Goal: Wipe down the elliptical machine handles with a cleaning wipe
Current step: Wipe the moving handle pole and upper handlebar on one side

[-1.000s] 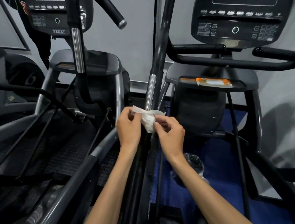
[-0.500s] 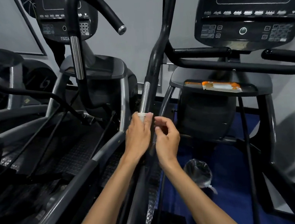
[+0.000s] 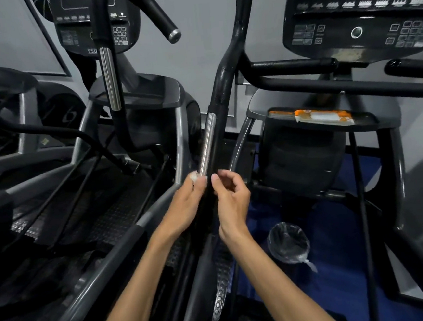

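Note:
A black elliptical handle bar (image 3: pixel 226 82) with a chrome grip section (image 3: pixel 207 142) rises through the middle of the view. My left hand (image 3: pixel 187 203) wraps the bar just below the chrome part, and a scrap of white wipe (image 3: pixel 194 176) shows at its fingertips. My right hand (image 3: pixel 230 197) hovers beside the bar on its right, fingers loosely curled, thumb and forefinger near the bar; I see nothing held in it. Most of the wipe is hidden under my left hand.
A second elliptical with its own chrome-and-black handle (image 3: pixel 110 79) stands to the left. The console (image 3: pixel 356 14) is at upper right, with an orange wipe packet (image 3: pixel 322 118) on the tray below it. A lined bin (image 3: pixel 288 242) sits on the blue floor.
The wipe went from being held open between both hands to being wrapped on the bar under my left hand. My right hand let go of it and stays beside the bar.

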